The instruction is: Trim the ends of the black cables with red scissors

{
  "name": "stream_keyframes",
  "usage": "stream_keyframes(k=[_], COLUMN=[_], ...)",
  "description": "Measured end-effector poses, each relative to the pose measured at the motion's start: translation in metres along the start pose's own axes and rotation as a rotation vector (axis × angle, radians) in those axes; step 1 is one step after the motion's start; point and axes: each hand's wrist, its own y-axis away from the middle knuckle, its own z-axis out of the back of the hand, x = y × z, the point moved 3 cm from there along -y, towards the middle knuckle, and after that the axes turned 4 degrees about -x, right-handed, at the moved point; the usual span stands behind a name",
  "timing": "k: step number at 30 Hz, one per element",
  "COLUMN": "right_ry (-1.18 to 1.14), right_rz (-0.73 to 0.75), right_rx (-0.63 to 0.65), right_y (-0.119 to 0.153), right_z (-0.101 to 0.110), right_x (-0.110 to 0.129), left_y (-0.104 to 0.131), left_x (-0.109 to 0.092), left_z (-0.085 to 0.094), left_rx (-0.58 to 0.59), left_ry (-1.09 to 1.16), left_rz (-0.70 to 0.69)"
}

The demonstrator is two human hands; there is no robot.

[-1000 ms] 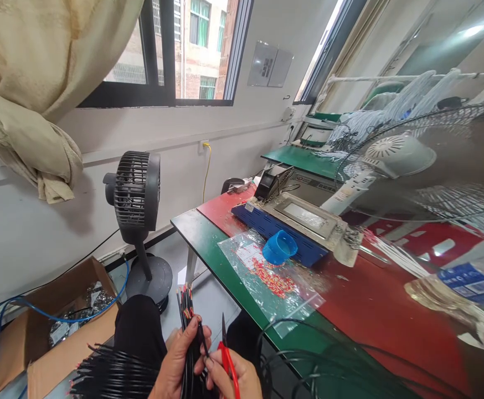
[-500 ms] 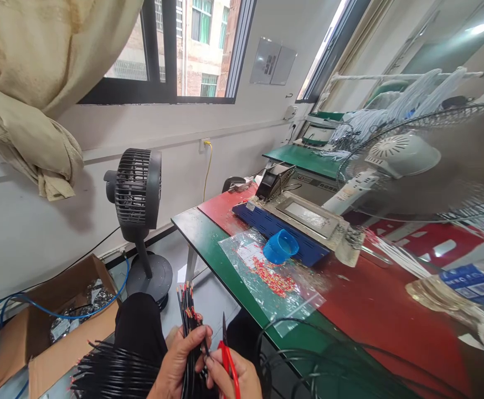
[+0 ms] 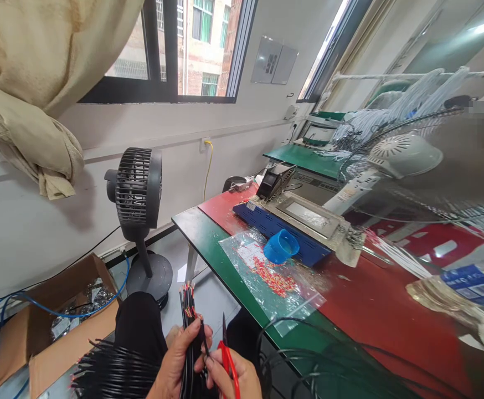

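Note:
My left hand [image 3: 177, 354] is closed round an upright bundle of black cables [image 3: 188, 318], whose top ends show short coloured inner wires. The thumb presses on the front of the bundle near those ends. My right hand [image 3: 244, 377] holds scissors [image 3: 227, 354] with red handles and dark blades pointing up. Its thumb and fingertip also pinch one dark cable beside the bundle, close to my left fingers. Across my lap at the lower left lies another pile of black cables [image 3: 115, 368] with reddish ends.
A green table [image 3: 212, 257] with a red mat stands to the right. On it are a plastic bag [image 3: 248, 285] of small red and yellow bits, a blue cup [image 3: 281, 246] and a blue machine [image 3: 242, 213]. A fan [image 3: 136, 188] and a cardboard box [image 3: 45, 332] stand left.
The upper ends of the bundle have shifted slightly right, and the left fingers have moved a little around it. The right hand and scissors look almost unchanged.

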Motion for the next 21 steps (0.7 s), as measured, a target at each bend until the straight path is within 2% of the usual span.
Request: stream_keyframes(k=[8,11,14,18,21], right_ry=[0.011,-0.014,-0.047,-0.024,0.07], right_rz=[-0.001,-0.005,0.006,0.053,0.161], right_rx=[0.002,-0.027,-0.081,-0.207,-0.338], right_y=[0.0,0.0,0.0,-0.007,-0.016], right_z=[0.0,0.0,0.003,0.022,0.054], right_x=[-0.002,-0.002,-0.001,0.007,0.027], left_y=[0.011,0.012,0.009,-0.004,-0.021], left_x=[-0.007,-0.008,-0.006,-0.006,-0.007], left_z=[-0.011,-0.014,-0.011,0.003,0.019], left_rx=[-0.024,0.003,-0.028,-0.065,0.015], left_ry=[0.109,0.124,0.128,0.116,0.131], left_rz=[0.006,-0.015,0.001,-0.002,0.0])
